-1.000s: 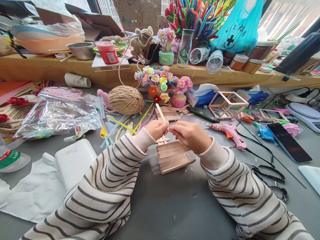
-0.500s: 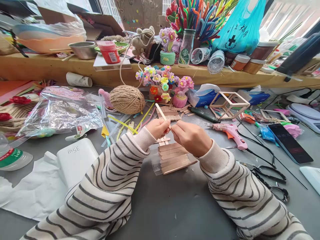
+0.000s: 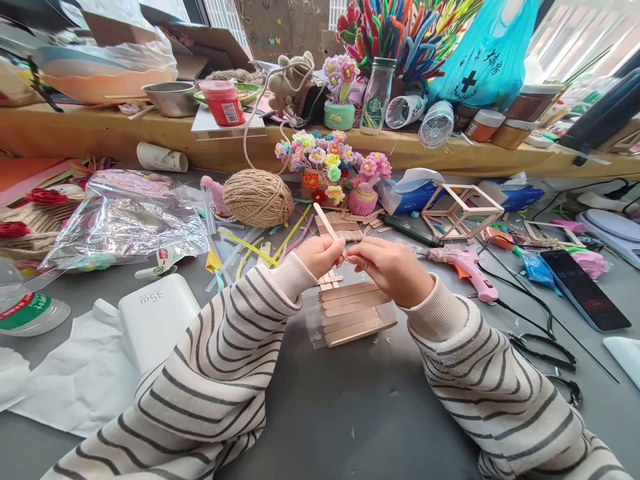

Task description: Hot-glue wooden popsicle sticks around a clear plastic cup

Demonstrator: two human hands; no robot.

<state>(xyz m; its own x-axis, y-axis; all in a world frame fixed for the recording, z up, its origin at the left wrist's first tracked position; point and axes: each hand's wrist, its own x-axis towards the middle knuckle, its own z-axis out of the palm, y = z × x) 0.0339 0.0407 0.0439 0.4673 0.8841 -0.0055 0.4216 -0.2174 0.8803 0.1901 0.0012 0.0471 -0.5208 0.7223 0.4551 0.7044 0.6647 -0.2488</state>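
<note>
My left hand (image 3: 323,256) is closed in a pinch around a wooden craft stick (image 3: 326,221), which slants up and away to the left. At the stick's near end, the thumb and fingertips of my right hand (image 3: 387,267) are pinched together; the contact is partly hidden by the fingers. Just below both hands lies a panel of craft sticks (image 3: 353,313) set side by side, partly on a clear plastic piece (image 3: 315,323). Behind the hands is a further row of craft sticks (image 3: 345,225).
A pink glue gun (image 3: 473,267) with its cord and black-handled scissors (image 3: 545,350) lie at right. Beyond stand a stick-frame box (image 3: 463,210) and a twine ball (image 3: 259,198). A white power bank (image 3: 157,320) is at left, a phone (image 3: 585,290) far right.
The fingers of my right hand have loosened a little and the hand has turned, now meeting the stick with its fingertips. My left hand keeps its hold. The view has shifted slightly.
</note>
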